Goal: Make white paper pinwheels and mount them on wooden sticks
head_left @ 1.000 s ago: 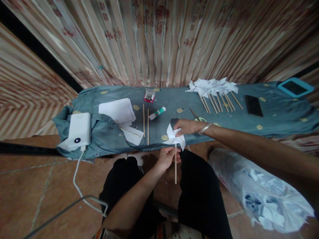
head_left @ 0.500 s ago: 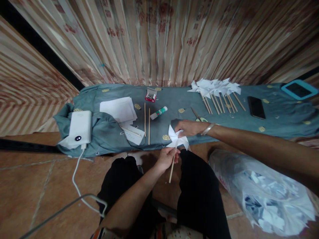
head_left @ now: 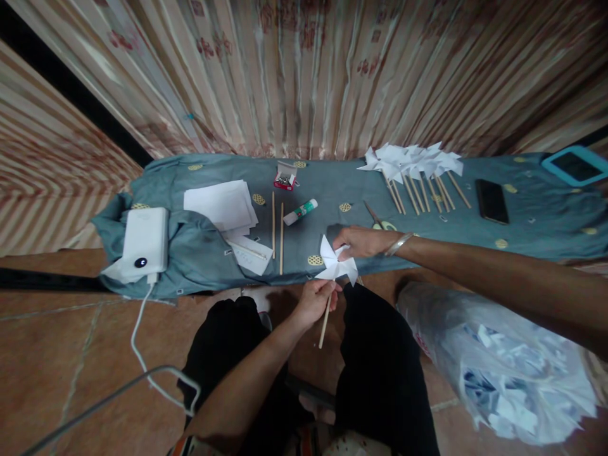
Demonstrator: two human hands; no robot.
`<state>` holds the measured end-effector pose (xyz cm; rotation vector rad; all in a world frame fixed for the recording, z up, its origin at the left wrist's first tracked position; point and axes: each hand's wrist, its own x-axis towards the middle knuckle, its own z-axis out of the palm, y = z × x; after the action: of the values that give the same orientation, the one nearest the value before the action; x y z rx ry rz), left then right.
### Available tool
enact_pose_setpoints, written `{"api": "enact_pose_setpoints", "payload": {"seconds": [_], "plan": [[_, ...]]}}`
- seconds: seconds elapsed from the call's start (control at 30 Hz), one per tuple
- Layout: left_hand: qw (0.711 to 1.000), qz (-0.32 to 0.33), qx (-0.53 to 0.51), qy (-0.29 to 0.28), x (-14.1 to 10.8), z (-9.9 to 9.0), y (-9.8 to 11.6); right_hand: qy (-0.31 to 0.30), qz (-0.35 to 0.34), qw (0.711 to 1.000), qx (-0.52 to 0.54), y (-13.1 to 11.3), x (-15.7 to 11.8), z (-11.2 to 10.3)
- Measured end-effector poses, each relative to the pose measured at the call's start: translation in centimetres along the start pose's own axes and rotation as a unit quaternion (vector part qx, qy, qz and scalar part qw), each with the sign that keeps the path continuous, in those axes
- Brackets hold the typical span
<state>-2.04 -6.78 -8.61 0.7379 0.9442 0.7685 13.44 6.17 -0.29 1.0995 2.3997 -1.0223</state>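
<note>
A white paper pinwheel (head_left: 336, 266) on a thin wooden stick (head_left: 325, 324) is held over the near edge of the cloth-covered surface. My left hand (head_left: 314, 300) is closed around the stick just below the paper blades. At the pinwheel's right side, my right hand (head_left: 354, 243) pinches the paper near its centre; the fingertips are partly hidden by a blade. Two loose wooden sticks (head_left: 281, 237) lie to the left, beside a glue stick (head_left: 301, 212). Behind them stands an opened small red box (head_left: 285, 179) of shiny metal pieces, perhaps pins.
Several finished pinwheels (head_left: 413, 162) lie at the back right, with scissors (head_left: 380, 218) nearer. A phone (head_left: 492, 201) and blue-framed device (head_left: 576, 166) rest farther right. White paper sheets (head_left: 221, 206) and a cabled power bank (head_left: 145, 240) are left. A plastic bag (head_left: 498, 361) of paper stands right.
The view has shifted slightly. Both hands keep their hold on the pinwheel, with almost no movement of paper or stick.
</note>
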Motion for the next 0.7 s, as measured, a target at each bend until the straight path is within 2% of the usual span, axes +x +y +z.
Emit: {"api": "enact_pose_setpoints", "payload": {"seconds": [0.53, 0.7], "plan": [[1.0, 0.011, -0.022, -0.011, 0.5, 0.2, -1.0, -0.006, 0.029, 1.0, -0.006, 0.1, 0.3, 0.0], [1.0, 0.016, 0.004, 0.011, 0.5, 0.5, -1.2, -0.001, 0.043, 0.999, -0.008, -0.3, 0.2, -0.1]]}}
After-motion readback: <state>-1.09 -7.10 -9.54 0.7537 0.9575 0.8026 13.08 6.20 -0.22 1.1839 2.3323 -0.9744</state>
